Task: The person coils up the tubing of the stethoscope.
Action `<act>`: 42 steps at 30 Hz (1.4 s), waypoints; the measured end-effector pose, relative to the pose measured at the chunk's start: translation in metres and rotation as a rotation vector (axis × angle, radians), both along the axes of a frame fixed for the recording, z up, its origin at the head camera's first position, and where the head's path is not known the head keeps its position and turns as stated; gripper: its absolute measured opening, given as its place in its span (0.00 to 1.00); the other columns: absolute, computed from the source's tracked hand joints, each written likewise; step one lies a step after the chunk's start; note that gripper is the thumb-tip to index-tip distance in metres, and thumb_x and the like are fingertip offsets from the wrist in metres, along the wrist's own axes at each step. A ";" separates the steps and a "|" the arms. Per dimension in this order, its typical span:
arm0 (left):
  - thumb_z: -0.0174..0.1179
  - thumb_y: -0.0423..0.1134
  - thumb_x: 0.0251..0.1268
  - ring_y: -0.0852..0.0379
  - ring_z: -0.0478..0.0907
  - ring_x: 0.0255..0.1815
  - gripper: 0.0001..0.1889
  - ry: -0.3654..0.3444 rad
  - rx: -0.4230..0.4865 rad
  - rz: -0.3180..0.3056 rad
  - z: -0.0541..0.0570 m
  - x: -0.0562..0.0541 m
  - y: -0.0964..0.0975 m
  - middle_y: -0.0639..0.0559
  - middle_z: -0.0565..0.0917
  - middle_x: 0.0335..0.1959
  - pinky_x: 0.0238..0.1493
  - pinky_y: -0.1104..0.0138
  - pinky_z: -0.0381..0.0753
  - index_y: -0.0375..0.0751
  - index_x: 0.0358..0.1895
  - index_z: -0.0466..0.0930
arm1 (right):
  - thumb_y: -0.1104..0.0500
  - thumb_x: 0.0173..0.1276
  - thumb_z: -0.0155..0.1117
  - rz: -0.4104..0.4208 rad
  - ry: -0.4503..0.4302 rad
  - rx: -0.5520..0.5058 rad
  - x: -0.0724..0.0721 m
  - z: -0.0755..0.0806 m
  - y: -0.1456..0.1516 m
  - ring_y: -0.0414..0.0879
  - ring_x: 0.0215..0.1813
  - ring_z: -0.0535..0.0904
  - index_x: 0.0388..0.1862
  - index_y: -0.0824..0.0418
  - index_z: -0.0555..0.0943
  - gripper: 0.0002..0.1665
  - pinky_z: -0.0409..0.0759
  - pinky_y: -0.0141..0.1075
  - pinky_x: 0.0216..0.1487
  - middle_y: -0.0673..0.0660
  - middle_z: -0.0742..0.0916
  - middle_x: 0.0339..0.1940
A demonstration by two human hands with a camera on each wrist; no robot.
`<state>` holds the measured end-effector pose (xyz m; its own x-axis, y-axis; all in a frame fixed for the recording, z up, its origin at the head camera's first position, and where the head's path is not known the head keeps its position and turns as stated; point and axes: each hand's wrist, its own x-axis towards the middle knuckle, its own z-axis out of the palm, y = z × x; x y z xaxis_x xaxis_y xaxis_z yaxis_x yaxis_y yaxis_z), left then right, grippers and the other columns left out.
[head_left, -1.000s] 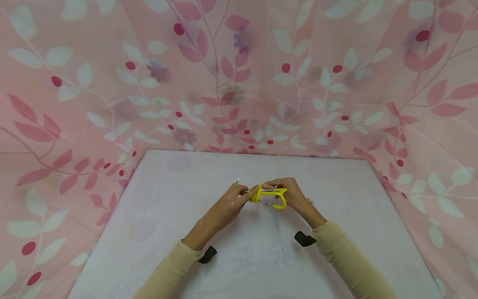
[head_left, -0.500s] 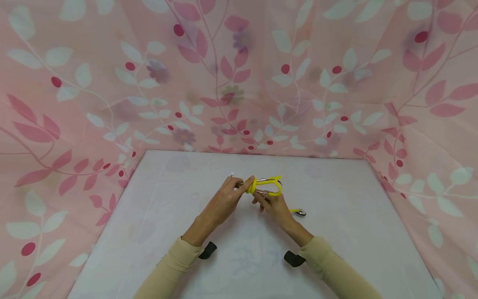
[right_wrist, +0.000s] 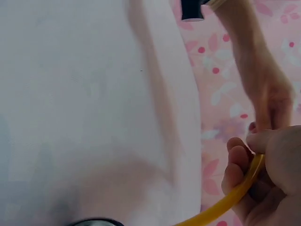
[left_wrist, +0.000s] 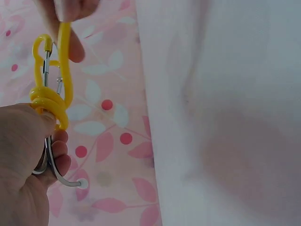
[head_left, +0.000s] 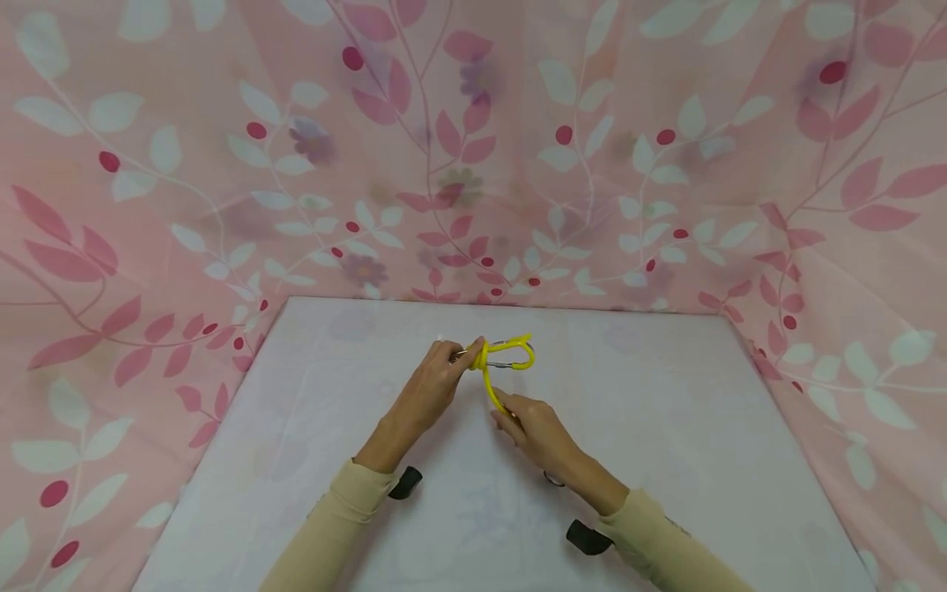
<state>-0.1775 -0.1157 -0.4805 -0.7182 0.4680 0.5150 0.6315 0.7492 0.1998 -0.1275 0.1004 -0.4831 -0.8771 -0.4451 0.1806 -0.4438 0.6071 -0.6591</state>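
Observation:
My left hand (head_left: 429, 382) grips a metal hook (left_wrist: 60, 176) with a white tip, its thumb by the coils of a yellow cord (left_wrist: 48, 100). The coils wrap around a yellow-and-silver carabiner (head_left: 527, 355), which points right, away from the left fingers. From the coils a length of cord runs to my right hand (head_left: 543, 429), whose thumb and fingers pinch it, lower and to the right. In the right wrist view the cord passes through the curled fingers (right_wrist: 237, 176) and out below. A dark-rimmed round piece (right_wrist: 96, 222) shows near the bottom there.
A white table (head_left: 333, 329) lies under both hands, with a pink floral cloth (head_left: 473, 164) behind it and at its sides. Black wrist-camera mounts (head_left: 588, 537) stick out beside the sleeves.
The right hand has moved from behind the carabiner down toward the person, and the cord now stretches from coils to fingers. Left hand and carabiner have shifted slightly left and away.

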 end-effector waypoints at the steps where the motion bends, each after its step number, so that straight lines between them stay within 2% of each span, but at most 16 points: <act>1: 0.67 0.26 0.57 0.53 0.72 0.43 0.40 0.002 -0.001 0.002 -0.002 -0.001 -0.001 0.45 0.78 0.45 0.44 0.68 0.81 0.55 0.73 0.65 | 0.58 0.70 0.64 -0.003 0.004 0.006 0.001 0.002 0.000 0.32 0.22 0.71 0.64 0.60 0.78 0.24 0.74 0.25 0.25 0.45 0.83 0.27; 4: 0.66 0.26 0.59 0.53 0.72 0.42 0.39 -0.001 -0.013 0.000 -0.007 -0.003 -0.002 0.45 0.78 0.45 0.43 0.68 0.81 0.55 0.73 0.66 | 0.59 0.66 0.68 -0.015 0.042 0.043 0.003 0.008 0.001 0.33 0.25 0.72 0.60 0.60 0.81 0.23 0.74 0.25 0.26 0.47 0.86 0.29; 9: 0.65 0.26 0.60 0.52 0.73 0.42 0.37 -0.017 -0.067 0.052 -0.014 -0.007 -0.005 0.45 0.78 0.44 0.43 0.68 0.81 0.56 0.72 0.67 | 0.56 0.63 0.72 0.000 0.080 0.096 0.005 0.023 0.004 0.34 0.28 0.75 0.51 0.59 0.86 0.18 0.75 0.24 0.29 0.50 0.90 0.38; 11: 0.65 0.25 0.60 0.52 0.73 0.42 0.37 -0.022 -0.080 0.060 -0.016 -0.009 -0.005 0.44 0.78 0.44 0.43 0.68 0.81 0.56 0.71 0.68 | 0.56 0.63 0.71 0.015 0.093 0.091 0.005 0.030 0.006 0.34 0.27 0.74 0.49 0.59 0.87 0.16 0.74 0.24 0.27 0.50 0.90 0.37; 14: 0.65 0.25 0.60 0.52 0.73 0.42 0.36 -0.028 -0.084 0.039 -0.017 -0.009 -0.005 0.44 0.78 0.44 0.43 0.68 0.81 0.55 0.71 0.70 | 0.57 0.64 0.71 0.024 0.153 0.082 0.001 0.040 0.011 0.34 0.24 0.72 0.46 0.60 0.88 0.13 0.73 0.24 0.25 0.49 0.89 0.32; 19: 0.66 0.26 0.59 0.52 0.73 0.40 0.36 -0.009 -0.099 0.011 -0.017 -0.008 0.001 0.44 0.79 0.43 0.42 0.69 0.81 0.54 0.71 0.70 | 0.56 0.66 0.69 -0.009 0.286 0.120 -0.015 0.055 0.021 0.34 0.21 0.67 0.45 0.57 0.88 0.11 0.66 0.24 0.23 0.47 0.83 0.24; 24: 0.67 0.26 0.58 0.52 0.74 0.41 0.36 0.010 -0.102 -0.019 -0.016 -0.009 0.011 0.44 0.79 0.42 0.45 0.69 0.82 0.54 0.71 0.70 | 0.54 0.67 0.67 -0.026 0.329 0.131 -0.036 0.067 0.029 0.36 0.22 0.67 0.47 0.56 0.87 0.12 0.67 0.28 0.24 0.48 0.82 0.25; 27: 0.66 0.26 0.58 0.52 0.76 0.41 0.36 0.011 -0.102 -0.044 -0.014 -0.008 0.017 0.45 0.80 0.42 0.51 0.65 0.83 0.54 0.70 0.70 | 0.54 0.67 0.67 -0.029 0.348 0.123 -0.050 0.071 0.034 0.37 0.22 0.68 0.47 0.55 0.87 0.12 0.68 0.29 0.25 0.49 0.83 0.26; 33: 0.66 0.28 0.60 0.53 0.77 0.43 0.35 -0.004 -0.118 -0.088 -0.007 0.001 0.026 0.45 0.80 0.43 0.61 0.59 0.79 0.54 0.71 0.69 | 0.55 0.66 0.67 -0.027 0.305 0.088 -0.076 0.068 0.050 0.40 0.22 0.65 0.46 0.55 0.88 0.12 0.65 0.29 0.23 0.51 0.83 0.28; 37: 0.65 0.28 0.61 0.53 0.77 0.46 0.36 0.000 -0.123 -0.134 -0.003 0.008 0.028 0.46 0.79 0.45 0.68 0.50 0.71 0.54 0.72 0.68 | 0.55 0.65 0.68 0.005 0.243 0.058 -0.087 0.060 0.060 0.41 0.24 0.66 0.46 0.56 0.88 0.12 0.66 0.29 0.24 0.51 0.84 0.29; 42: 0.65 0.29 0.62 0.54 0.77 0.49 0.37 0.014 -0.118 -0.160 -0.002 0.013 0.028 0.46 0.79 0.47 0.70 0.54 0.70 0.55 0.74 0.65 | 0.54 0.63 0.70 0.023 0.139 -0.004 -0.095 0.049 0.070 0.43 0.27 0.70 0.46 0.54 0.89 0.12 0.70 0.30 0.28 0.49 0.85 0.31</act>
<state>-0.1647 -0.0880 -0.4827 -0.6229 0.6334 0.4591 0.7466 0.6567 0.1069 -0.2220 0.1709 -0.4343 -0.8328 -0.4642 0.3015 -0.5451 0.5932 -0.5924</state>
